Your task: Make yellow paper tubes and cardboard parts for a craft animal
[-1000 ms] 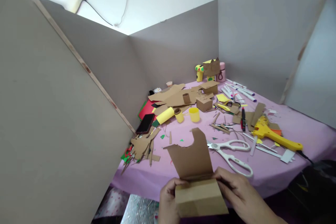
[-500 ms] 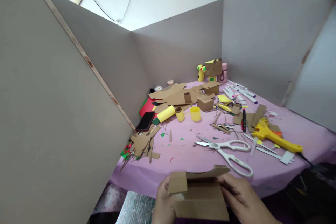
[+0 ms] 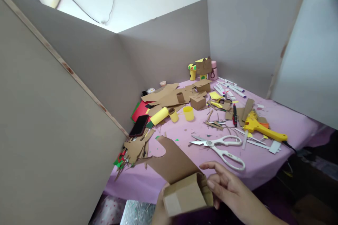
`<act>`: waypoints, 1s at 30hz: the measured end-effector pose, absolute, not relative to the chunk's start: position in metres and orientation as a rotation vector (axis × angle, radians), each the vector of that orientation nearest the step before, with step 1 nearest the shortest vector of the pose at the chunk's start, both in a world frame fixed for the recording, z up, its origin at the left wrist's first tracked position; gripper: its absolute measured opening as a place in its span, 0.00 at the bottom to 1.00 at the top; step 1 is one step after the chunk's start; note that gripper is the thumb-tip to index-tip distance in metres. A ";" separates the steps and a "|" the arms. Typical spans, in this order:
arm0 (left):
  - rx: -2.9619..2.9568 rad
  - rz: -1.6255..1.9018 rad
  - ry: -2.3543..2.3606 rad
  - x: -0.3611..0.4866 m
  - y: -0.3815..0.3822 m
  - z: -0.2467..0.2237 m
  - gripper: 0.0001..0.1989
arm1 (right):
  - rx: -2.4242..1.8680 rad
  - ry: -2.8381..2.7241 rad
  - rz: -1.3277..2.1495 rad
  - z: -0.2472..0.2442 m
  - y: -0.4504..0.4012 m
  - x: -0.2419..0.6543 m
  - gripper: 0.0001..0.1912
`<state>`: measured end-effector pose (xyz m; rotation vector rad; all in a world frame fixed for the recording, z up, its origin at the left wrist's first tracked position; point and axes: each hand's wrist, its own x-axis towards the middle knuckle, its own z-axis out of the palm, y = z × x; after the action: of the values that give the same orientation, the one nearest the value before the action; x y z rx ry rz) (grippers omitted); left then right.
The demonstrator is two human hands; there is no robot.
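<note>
An open brown cardboard box (image 3: 185, 195) with a long cut-out flap (image 3: 173, 160) is held low in front of me, tilted, its hollow end facing right. My left hand (image 3: 160, 206) grips it from the left and beneath, most of its fingers hidden behind the cardboard. At the hollow end is my right hand (image 3: 226, 187), index finger stretched out and fingers apart, the thumb tip at the box's rim. White-handled scissors (image 3: 220, 147) lie on the table just beyond, blades partly spread. The flap reaches forward over the pink tablecloth (image 3: 182, 130).
A yellow glue gun (image 3: 260, 128) with a cord lies right. At left are cardboard scraps (image 3: 136, 147) and a phone (image 3: 139, 125). Yellow paper rolls (image 3: 160, 116), small boxes (image 3: 198, 102) and several markers (image 3: 231, 86) stand or lie farther back. Grey panels (image 3: 169, 45) border the table.
The box has been turned in my hands, its long flap now swung up and away to the left. My right hand has loosened, its index finger extended. The view has shifted right.
</note>
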<state>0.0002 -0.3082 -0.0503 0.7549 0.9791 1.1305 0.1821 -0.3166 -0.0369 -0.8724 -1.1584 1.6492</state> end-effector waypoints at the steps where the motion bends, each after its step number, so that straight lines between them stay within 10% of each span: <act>1: 0.756 1.127 0.980 0.001 -0.308 -0.048 0.20 | -0.863 -1.134 1.694 -0.035 -0.316 0.183 0.27; 30: 0.720 1.079 1.082 -0.003 -0.299 -0.064 0.17 | -1.339 -1.569 1.039 -0.040 -0.299 0.188 0.05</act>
<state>-0.0032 -0.2993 -0.0640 0.7203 1.0816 1.0794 0.1878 -0.2991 -0.0399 -1.3392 -1.5693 1.0392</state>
